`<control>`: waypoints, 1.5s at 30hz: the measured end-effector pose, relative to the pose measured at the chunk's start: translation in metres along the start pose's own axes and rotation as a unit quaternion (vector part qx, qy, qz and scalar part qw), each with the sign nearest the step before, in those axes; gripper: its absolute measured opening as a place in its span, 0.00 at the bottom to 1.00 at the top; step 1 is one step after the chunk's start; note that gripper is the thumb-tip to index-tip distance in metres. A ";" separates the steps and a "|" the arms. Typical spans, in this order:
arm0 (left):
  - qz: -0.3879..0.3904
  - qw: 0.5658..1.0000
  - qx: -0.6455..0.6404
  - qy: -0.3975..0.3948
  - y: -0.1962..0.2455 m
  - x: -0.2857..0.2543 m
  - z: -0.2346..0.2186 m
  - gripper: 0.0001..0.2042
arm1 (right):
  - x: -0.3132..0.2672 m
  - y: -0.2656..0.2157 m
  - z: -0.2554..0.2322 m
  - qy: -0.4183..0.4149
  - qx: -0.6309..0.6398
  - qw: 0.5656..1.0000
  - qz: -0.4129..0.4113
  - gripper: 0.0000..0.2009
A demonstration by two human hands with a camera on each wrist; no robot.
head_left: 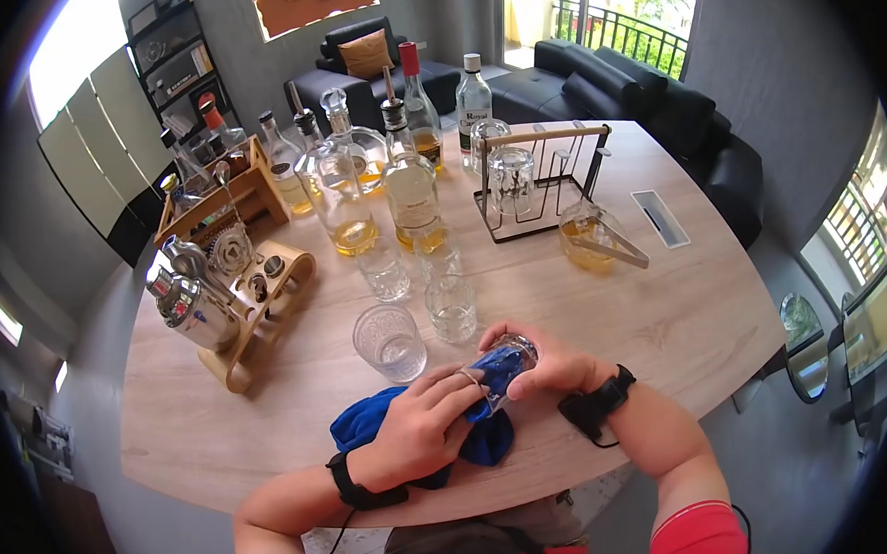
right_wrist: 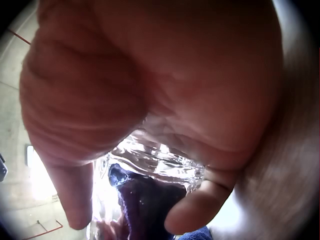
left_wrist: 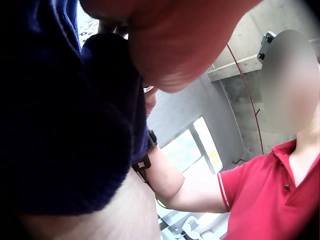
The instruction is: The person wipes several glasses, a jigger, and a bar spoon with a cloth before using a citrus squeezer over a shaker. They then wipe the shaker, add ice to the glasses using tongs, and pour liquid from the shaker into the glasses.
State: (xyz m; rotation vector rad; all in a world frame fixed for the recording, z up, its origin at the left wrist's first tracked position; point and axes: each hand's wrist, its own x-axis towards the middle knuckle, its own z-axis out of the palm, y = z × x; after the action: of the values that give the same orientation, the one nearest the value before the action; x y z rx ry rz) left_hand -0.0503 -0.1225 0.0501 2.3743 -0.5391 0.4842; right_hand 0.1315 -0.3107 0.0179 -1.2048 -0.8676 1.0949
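Note:
My right hand (head_left: 558, 365) grips a clear drinking glass (head_left: 529, 347) on its side, mouth turned toward my left hand (head_left: 418, 429). Blue cloth (head_left: 361, 419) is stuffed inside the glass and shows through its wall. The left fingers hold the cloth at the mouth of the glass, and the rest of it spreads on the table under that hand. From the right wrist, thumb and fingers wrap the ridged glass (right_wrist: 165, 162) with the cloth (right_wrist: 150, 205) within. Dark cloth (left_wrist: 70, 135) fills much of the left wrist view.
Several clear glasses stand just beyond my hands, the nearest a patterned tumbler (head_left: 389, 344). Liquor bottles (head_left: 412, 194) stand behind them. A wooden stand with a steel shaker (head_left: 192, 306) is left; a glass rack (head_left: 546, 132) and an amber-filled bowl with tongs (head_left: 590, 241) are right on the table (head_left: 663, 317).

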 end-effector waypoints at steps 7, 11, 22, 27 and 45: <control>-0.118 0.983 0.120 0.076 0.005 0.001 -0.003 0.19 | -0.001 0.003 -0.009 0.018 0.056 0.998 -0.008 0.36; -0.225 0.972 -0.038 0.058 0.004 -0.006 0.005 0.16 | -0.002 -0.006 -0.004 0.022 -0.004 1.000 -0.017 0.36; -0.115 0.993 -0.025 -0.028 0.007 -0.003 0.007 0.28 | 0.000 0.003 0.004 0.045 0.005 0.998 -0.031 0.37; -0.106 0.988 -0.082 0.078 0.002 -0.008 0.012 0.28 | 0.001 0.003 -0.001 0.086 0.047 0.995 -0.033 0.37; -0.058 0.997 0.050 -0.025 -0.001 -0.010 0.018 0.33 | -0.002 -0.011 0.010 -0.030 -0.055 0.997 -0.038 0.41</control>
State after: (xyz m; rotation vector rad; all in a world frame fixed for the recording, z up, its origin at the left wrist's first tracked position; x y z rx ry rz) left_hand -0.0547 -0.1307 0.0321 2.5018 -0.4043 0.4098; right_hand 0.1233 -0.3098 0.0307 -1.2239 -1.0234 1.0373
